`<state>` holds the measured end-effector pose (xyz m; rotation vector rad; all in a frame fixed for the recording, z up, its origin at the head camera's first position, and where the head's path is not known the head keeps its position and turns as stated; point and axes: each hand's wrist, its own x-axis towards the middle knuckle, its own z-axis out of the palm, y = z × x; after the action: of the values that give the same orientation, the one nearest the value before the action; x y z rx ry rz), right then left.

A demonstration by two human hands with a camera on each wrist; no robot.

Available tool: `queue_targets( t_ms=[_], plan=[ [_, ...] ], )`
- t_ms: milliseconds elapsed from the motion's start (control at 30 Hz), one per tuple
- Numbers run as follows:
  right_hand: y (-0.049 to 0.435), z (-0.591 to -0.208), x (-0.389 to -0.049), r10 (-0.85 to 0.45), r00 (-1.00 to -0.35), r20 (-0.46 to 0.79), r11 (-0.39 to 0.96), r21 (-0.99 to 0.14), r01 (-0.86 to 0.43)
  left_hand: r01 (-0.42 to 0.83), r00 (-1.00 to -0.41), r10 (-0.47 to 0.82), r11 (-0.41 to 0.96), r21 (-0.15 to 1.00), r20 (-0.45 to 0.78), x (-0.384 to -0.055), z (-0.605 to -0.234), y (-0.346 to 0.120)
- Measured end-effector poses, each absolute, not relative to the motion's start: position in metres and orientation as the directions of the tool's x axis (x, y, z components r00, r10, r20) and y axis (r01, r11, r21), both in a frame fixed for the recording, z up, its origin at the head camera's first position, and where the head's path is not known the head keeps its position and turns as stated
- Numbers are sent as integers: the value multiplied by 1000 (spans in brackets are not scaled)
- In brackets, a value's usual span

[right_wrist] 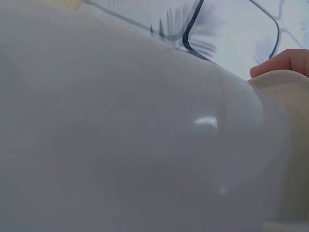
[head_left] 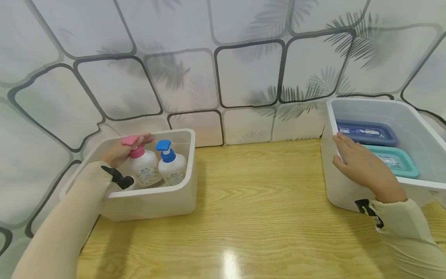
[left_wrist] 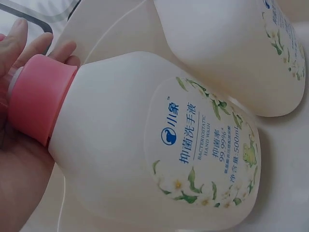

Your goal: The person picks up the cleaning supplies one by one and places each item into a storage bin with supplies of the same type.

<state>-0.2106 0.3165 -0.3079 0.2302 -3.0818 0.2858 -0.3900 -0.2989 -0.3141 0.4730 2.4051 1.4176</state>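
In the head view, a white bottle with a pink pump (head_left: 145,167) stands in the left white bin (head_left: 150,205). My left hand (head_left: 120,151) is around its neck, below the pink pump head. The left wrist view shows the palm against the pink collar (left_wrist: 41,94) and fingertips behind it. Beside it stands a similar bottle with a blue pump (head_left: 172,167), untouched. My right hand (head_left: 366,166) rests with fairly straight fingers on the near-left rim of the right white bin (head_left: 379,190). Only a finger over the rim shows in the right wrist view.
Inside the right bin lie a dark blue lidded pack (head_left: 367,132) and a teal one (head_left: 393,161). Both bins stand on a wood-grain table (head_left: 240,201), with its surface between them. A patterned wall covering (head_left: 247,77) rises behind the table.
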Motion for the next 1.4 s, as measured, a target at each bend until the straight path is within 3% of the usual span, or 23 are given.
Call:
queue_targets(
  t_ms=[433,767,1400],
  plan=[
    [316,-307,-211,-156,-985,66,972,-168,-165,114,-905,417,439,891,-89,-390,-318,-298],
    [317,-308,-211,-156,-986,65,969,-186,-165,165,-886,450,529,832,-110,-394,-322,-302],
    [318,-309,-213,-170,-983,66,970,-167,-178,168,-869,470,574,801,-155,-395,-320,-305]
  ],
)
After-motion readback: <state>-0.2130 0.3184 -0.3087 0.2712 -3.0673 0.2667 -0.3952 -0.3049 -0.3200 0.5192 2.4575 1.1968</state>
